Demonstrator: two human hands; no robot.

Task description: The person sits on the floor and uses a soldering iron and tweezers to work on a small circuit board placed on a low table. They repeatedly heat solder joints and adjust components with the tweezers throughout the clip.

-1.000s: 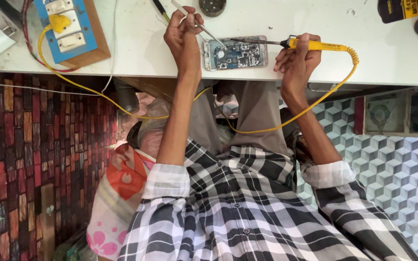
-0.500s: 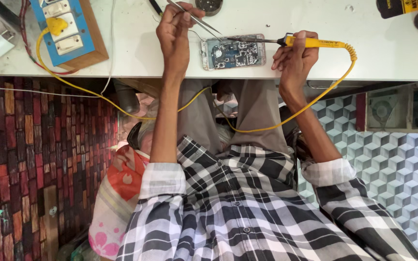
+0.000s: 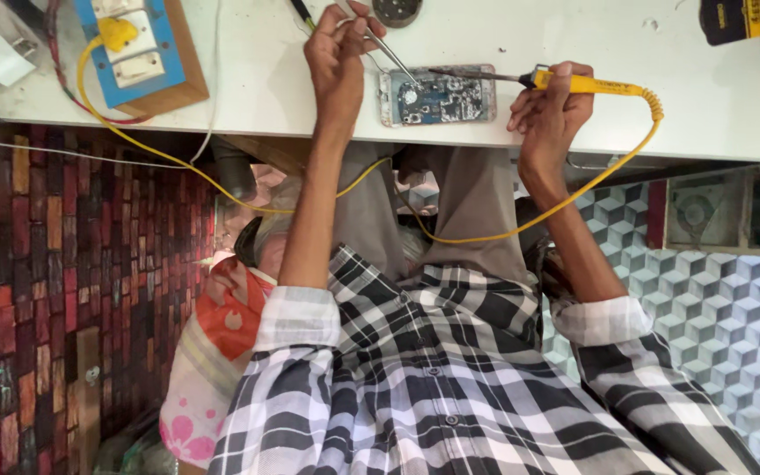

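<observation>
Metal tweezers [image 3: 386,48] are pinched in the left hand [image 3: 338,53] and a yellow-handled soldering iron [image 3: 565,83] is gripped in the right hand [image 3: 549,110], both tips being held over the opened phone [image 3: 437,95] lying on the white table [image 3: 573,35], near a blue socket board [image 3: 134,44].

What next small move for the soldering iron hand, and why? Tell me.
Probably ease the right hand left a touch, bringing the soldering iron tip onto the circuit board where the tweezers in the left hand point.
</observation>
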